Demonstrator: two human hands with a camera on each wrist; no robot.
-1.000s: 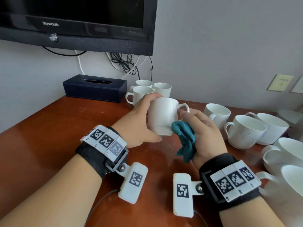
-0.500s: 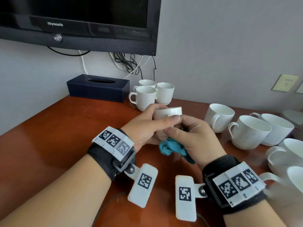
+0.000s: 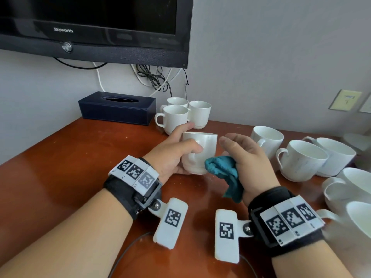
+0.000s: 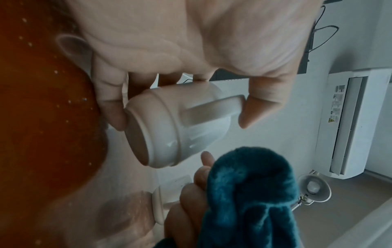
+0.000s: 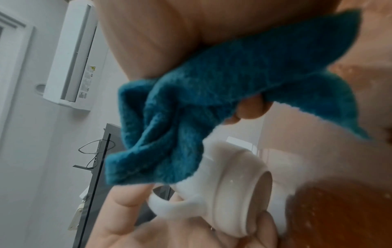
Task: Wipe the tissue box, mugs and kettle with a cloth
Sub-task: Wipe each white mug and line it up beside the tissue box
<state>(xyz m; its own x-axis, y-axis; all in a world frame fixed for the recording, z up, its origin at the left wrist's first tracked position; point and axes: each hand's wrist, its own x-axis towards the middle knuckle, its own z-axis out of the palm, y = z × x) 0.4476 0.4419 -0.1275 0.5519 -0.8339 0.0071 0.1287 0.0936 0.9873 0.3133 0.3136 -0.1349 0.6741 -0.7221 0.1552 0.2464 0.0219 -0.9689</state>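
Hiding mug (image 3: 200, 151) handle, L hand (image 3: 170, 155), cloth (image 3: 222, 169) bunched in R hand (image 3: 251, 157)

The dark rectangular tissue box (image 3: 117, 107) stands at the wall on the wooden table (image 3: 60, 161), left of three white ceramic mugs (image 3: 181, 115).

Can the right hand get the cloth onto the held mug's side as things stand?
Probably yes: the right hand holds the cloth right beside the mug, whose right side the left hand leaves bare.
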